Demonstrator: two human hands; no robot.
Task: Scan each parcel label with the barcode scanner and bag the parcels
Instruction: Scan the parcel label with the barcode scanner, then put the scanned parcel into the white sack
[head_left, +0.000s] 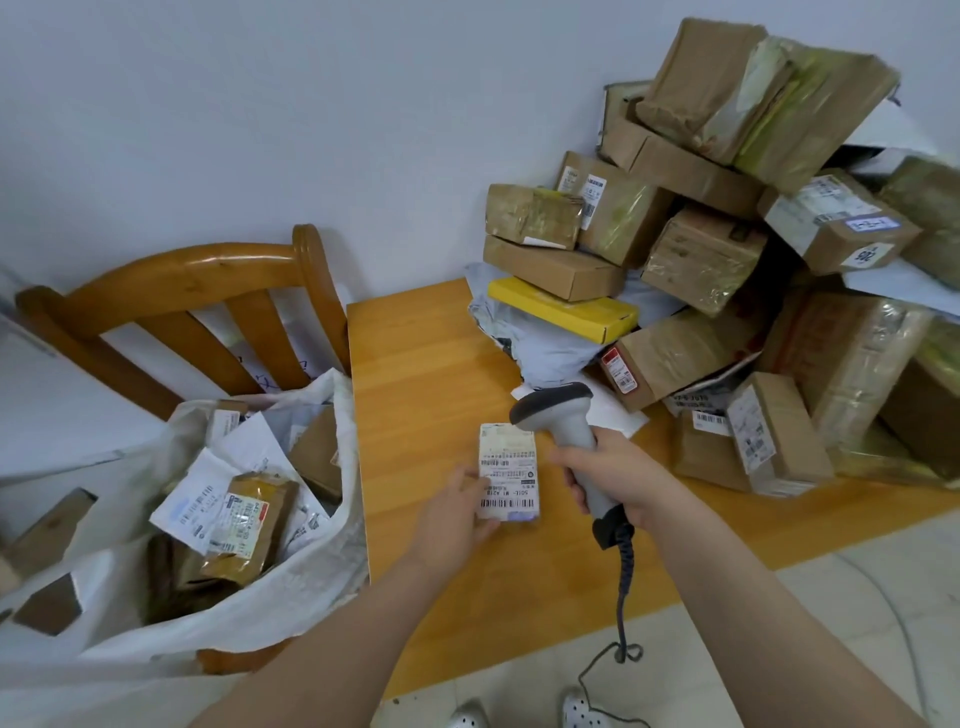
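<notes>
My left hand (457, 512) holds a small parcel (508, 473) above the wooden table, its white barcode label facing up. My right hand (615, 475) grips the handle of a grey barcode scanner (558, 415). The scanner's head sits just above the far edge of the label. Its coiled cable (623, 582) hangs down toward the floor. A large white sack (317, 582) stands open at the left and holds several labelled parcels.
A big heap of brown cardboard parcels (727, 249), a yellow box (566, 306) and grey mailers fills the right side of the wooden table (410, 364). A wooden chair (197, 280) stands behind the sack against the white wall. My shoes show on the tiled floor below.
</notes>
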